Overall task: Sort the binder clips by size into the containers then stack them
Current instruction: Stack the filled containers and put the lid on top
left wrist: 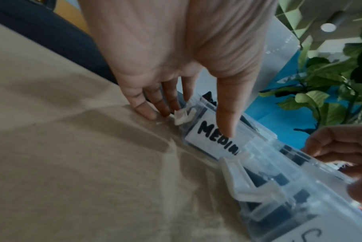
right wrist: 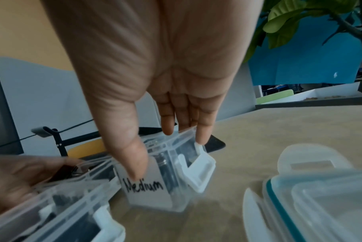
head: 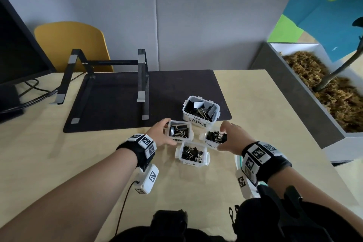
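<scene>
Four clear lidless tubs of black binder clips cluster on the tan table [head: 255,104]. The tub labelled LARGE [head: 196,120] stands at the back and the Small tub [head: 189,163] in front. My left hand [head: 169,131] grips the left medium tub [head: 191,133]. In the left wrist view its thumb [left wrist: 227,127] presses the MEDIUM label [left wrist: 207,139] and its fingers [left wrist: 151,113] sit at the far latch. My right hand [head: 222,137] grips the right Medium tub [head: 212,145], with the thumb [right wrist: 134,163] on the label [right wrist: 147,193] and the fingers [right wrist: 201,134] over the far rim.
Clear lids with a teal seal [right wrist: 325,204] lie right of the tubs, under my right wrist. A black laptop stand [head: 141,84] on a dark mat [head: 176,88] sits behind. A monitor [head: 17,45] with cables is at the left, and a planter [head: 324,88] lines the right edge.
</scene>
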`<state>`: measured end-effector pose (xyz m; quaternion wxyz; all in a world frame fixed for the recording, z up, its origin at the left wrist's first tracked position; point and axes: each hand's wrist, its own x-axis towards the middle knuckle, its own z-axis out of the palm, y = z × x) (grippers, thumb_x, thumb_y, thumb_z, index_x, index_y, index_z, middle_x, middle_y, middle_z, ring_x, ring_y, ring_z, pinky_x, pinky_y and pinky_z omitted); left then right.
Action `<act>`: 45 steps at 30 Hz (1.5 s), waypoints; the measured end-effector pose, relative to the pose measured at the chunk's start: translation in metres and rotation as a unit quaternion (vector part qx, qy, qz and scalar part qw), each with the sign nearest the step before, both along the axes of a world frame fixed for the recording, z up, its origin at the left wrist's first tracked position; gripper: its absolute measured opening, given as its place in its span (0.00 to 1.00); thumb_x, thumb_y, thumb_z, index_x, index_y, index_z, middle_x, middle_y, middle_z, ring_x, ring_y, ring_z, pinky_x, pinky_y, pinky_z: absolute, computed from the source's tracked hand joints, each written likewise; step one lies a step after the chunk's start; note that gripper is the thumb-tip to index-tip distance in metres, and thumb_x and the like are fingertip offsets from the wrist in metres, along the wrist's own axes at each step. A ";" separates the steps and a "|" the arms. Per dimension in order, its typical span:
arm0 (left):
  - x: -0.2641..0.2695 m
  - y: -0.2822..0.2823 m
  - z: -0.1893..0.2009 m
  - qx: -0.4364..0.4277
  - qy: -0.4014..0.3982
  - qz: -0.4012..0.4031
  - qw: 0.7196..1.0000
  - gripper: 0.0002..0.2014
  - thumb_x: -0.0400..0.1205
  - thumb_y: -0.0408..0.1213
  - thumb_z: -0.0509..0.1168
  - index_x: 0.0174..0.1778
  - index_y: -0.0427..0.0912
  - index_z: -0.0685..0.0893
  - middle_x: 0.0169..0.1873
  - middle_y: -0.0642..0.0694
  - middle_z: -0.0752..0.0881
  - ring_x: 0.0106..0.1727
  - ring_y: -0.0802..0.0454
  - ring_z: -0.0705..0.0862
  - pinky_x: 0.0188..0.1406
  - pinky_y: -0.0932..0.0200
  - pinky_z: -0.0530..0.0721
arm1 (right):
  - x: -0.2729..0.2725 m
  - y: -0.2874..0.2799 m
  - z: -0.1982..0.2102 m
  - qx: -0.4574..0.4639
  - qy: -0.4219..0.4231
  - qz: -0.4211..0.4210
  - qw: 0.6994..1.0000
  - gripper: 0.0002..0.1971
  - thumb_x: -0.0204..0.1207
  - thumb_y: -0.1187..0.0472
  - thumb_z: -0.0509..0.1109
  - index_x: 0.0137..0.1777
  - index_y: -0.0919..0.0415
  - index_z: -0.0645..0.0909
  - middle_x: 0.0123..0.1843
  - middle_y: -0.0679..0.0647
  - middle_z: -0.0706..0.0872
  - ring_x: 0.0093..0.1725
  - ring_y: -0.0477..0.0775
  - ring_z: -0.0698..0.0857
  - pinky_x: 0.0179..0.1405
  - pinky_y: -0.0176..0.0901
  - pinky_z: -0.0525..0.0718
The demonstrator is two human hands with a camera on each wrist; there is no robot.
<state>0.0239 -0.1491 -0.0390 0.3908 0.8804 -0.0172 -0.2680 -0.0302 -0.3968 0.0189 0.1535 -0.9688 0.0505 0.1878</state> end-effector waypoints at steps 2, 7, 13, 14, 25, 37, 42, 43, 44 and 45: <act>0.001 0.003 -0.005 -0.022 0.017 0.005 1.000 0.47 0.67 0.35 0.77 0.80 0.51 0.60 0.72 0.47 0.74 0.73 0.48 0.73 0.73 0.52 0.72 | -0.003 -0.004 0.008 -0.003 0.010 0.008 1.000 0.26 0.66 0.58 0.75 0.62 0.59 0.70 0.55 0.54 0.80 0.51 0.53 0.74 0.45 0.43 0.73; 0.003 0.008 -0.013 -0.097 0.063 0.007 0.993 0.43 0.67 0.34 0.75 0.78 0.52 0.64 0.69 0.49 0.76 0.70 0.49 0.75 0.74 0.50 0.71 | -0.005 -0.002 0.035 0.021 0.006 0.033 0.999 0.29 0.66 0.57 0.77 0.64 0.56 0.68 0.65 0.54 0.80 0.52 0.52 0.75 0.47 0.41 0.73; 0.003 0.003 -0.004 -0.161 0.073 0.060 0.982 0.23 0.78 0.48 0.66 0.69 0.47 0.77 0.58 0.51 0.82 0.63 0.53 0.77 0.66 0.57 0.69 | 0.015 0.024 0.055 0.045 -0.029 0.063 0.997 0.30 0.67 0.58 0.77 0.67 0.57 0.67 0.63 0.55 0.81 0.48 0.52 0.76 0.43 0.41 0.72; 0.003 0.002 -0.005 -0.134 0.053 0.052 0.988 0.19 0.82 0.46 0.62 0.68 0.45 0.78 0.58 0.51 0.82 0.62 0.53 0.78 0.62 0.59 0.68 | 0.019 0.028 0.054 0.054 -0.033 0.062 0.996 0.30 0.67 0.58 0.77 0.66 0.56 0.67 0.62 0.54 0.81 0.48 0.52 0.77 0.42 0.41 0.73; 0.003 0.003 -0.011 -0.191 0.062 0.075 0.977 0.16 0.78 0.39 0.67 0.62 0.49 0.78 0.56 0.47 0.84 0.55 0.54 0.82 0.50 0.68 0.76 | 0.047 0.062 0.033 0.074 -0.032 0.069 0.994 0.36 0.68 0.58 0.77 0.74 0.57 0.63 0.66 0.57 0.78 0.55 0.53 0.77 0.49 0.41 0.75; 0.000 0.012 -0.023 -0.146 0.064 0.061 0.985 0.36 0.66 0.36 0.79 0.70 0.45 0.74 0.68 0.48 0.78 0.72 0.50 0.74 0.71 0.55 0.71 | 0.056 0.079 0.025 0.060 0.000 0.126 0.990 0.42 0.68 0.54 0.78 0.80 0.51 0.60 0.75 0.53 0.74 0.71 0.53 0.75 0.61 0.37 0.70; -0.003 0.009 -0.023 -0.155 0.017 0.058 0.986 0.22 0.71 0.32 0.76 0.60 0.46 0.78 0.60 0.48 0.79 0.63 0.52 0.77 0.62 0.59 0.72 | 0.057 0.083 0.023 0.013 0.014 0.178 0.984 0.42 0.69 0.53 0.78 0.80 0.46 0.60 0.72 0.55 0.74 0.69 0.56 0.75 0.64 0.44 0.73; -0.003 0.008 -0.023 -0.154 0.012 0.054 0.986 0.22 0.70 0.34 0.77 0.60 0.47 0.79 0.61 0.47 0.79 0.64 0.50 0.78 0.65 0.57 0.74 | 0.057 0.083 0.023 0.006 0.016 0.183 0.983 0.42 0.69 0.53 0.78 0.80 0.45 0.60 0.71 0.55 0.74 0.69 0.56 0.75 0.64 0.44 0.74; -0.004 0.007 -0.024 -0.154 0.008 0.051 0.987 0.24 0.69 0.36 0.78 0.60 0.47 0.80 0.62 0.45 0.80 0.65 0.48 0.79 0.68 0.53 0.76 | 0.057 0.083 0.023 -0.001 0.018 0.187 0.982 0.42 0.68 0.53 0.78 0.80 0.45 0.60 0.71 0.55 0.75 0.68 0.56 0.76 0.64 0.45 0.74; -0.005 0.007 -0.023 -0.149 0.008 0.049 0.988 0.25 0.67 0.39 0.78 0.60 0.48 0.81 0.63 0.44 0.80 0.64 0.47 0.80 0.70 0.49 0.76 | 0.057 0.084 0.023 -0.007 0.018 0.191 0.981 0.42 0.68 0.53 0.78 0.80 0.45 0.60 0.70 0.55 0.75 0.68 0.56 0.76 0.64 0.45 0.75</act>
